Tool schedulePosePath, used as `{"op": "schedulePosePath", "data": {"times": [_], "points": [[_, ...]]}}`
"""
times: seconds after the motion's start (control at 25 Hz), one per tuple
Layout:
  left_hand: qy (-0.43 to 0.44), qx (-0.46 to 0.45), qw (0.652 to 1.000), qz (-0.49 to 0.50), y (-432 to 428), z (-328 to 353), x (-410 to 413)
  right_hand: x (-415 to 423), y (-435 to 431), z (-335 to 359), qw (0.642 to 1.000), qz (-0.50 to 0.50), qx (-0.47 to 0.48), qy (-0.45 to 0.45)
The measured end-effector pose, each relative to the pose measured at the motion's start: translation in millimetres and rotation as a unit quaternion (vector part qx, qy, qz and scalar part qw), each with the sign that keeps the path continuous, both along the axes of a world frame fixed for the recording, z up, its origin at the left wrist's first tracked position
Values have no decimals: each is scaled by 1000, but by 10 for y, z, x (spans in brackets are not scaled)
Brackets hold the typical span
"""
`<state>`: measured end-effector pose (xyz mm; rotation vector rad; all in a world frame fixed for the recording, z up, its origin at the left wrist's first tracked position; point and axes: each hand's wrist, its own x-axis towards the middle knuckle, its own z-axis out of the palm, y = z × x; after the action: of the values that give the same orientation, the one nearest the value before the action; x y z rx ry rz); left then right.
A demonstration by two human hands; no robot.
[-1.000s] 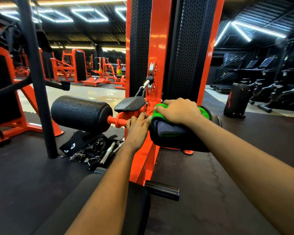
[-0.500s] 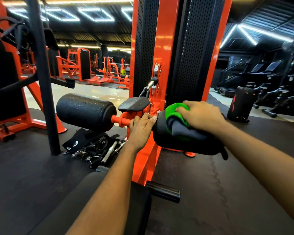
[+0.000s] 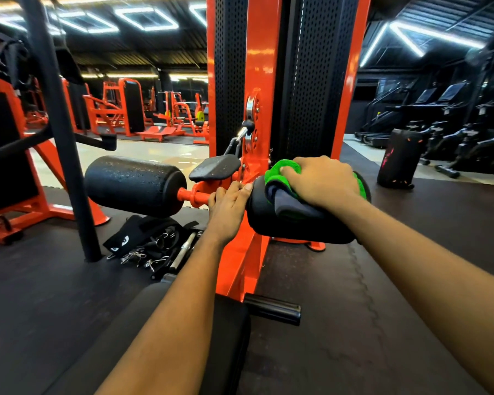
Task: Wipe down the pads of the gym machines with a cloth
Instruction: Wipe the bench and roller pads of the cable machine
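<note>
A green and grey cloth (image 3: pixel 281 170) lies folded over the top of the right black roller pad (image 3: pixel 297 232) of an orange machine. My right hand (image 3: pixel 322 181) grips the cloth and presses it onto that pad. My left hand (image 3: pixel 228 206) holds the orange axle (image 3: pixel 194 196) right beside the pad's inner end, fingers curled on it. The left roller pad (image 3: pixel 134 185) sticks out on the other side, speckled with droplets. A small black pad (image 3: pixel 214 166) sits above the axle. A black seat pad (image 3: pixel 231 326) lies under my forearms.
The orange and black weight tower (image 3: pixel 254 81) rises straight ahead. Straps, clips and a metal bar handle (image 3: pixel 154 246) lie on the rubber floor at the left, beside a black post (image 3: pixel 60 138). A black cylinder (image 3: pixel 397 161) and treadmills (image 3: pixel 439 109) stand at the right.
My right hand rubbed the cloth outward along the right roller pad, then a little back toward the frame. My left hand stayed on the axle.
</note>
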<state>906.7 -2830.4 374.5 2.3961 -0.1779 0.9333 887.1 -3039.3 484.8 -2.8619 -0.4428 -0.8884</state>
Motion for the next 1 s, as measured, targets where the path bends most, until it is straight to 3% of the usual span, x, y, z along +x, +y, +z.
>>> {"op": "schedulePosePath", "data": {"times": [0.08, 0.16, 0.28, 0.4, 0.48, 0.68, 0.84, 1.0], "points": [[-17, 36, 999, 12, 0, -20, -7, -145, -3, -218, 995, 2, -38, -96], [-24, 53, 998, 19, -13, -20, -8, -282, -48, -382, 990, 7, -66, -125], [22, 55, 998, 33, -36, 100, -62, -248, -98, -290, 992, 17, -112, -59], [55, 81, 994, 51, -109, 221, -142, 9, -65, 203, 988, 26, -65, 138], [31, 56, 997, 47, -133, 180, -140, 211, -9, 386, 971, 32, -54, 230], [-11, 39, 996, 77, -165, 123, -59, 373, -27, 290, 978, 67, -54, 192], [22, -6, 998, 60, -133, 158, -18, 379, -86, 342, 976, 77, -24, 202], [71, 85, 988, 112, -80, 163, 11, 248, -95, 276, 980, 60, 23, 189]]}}
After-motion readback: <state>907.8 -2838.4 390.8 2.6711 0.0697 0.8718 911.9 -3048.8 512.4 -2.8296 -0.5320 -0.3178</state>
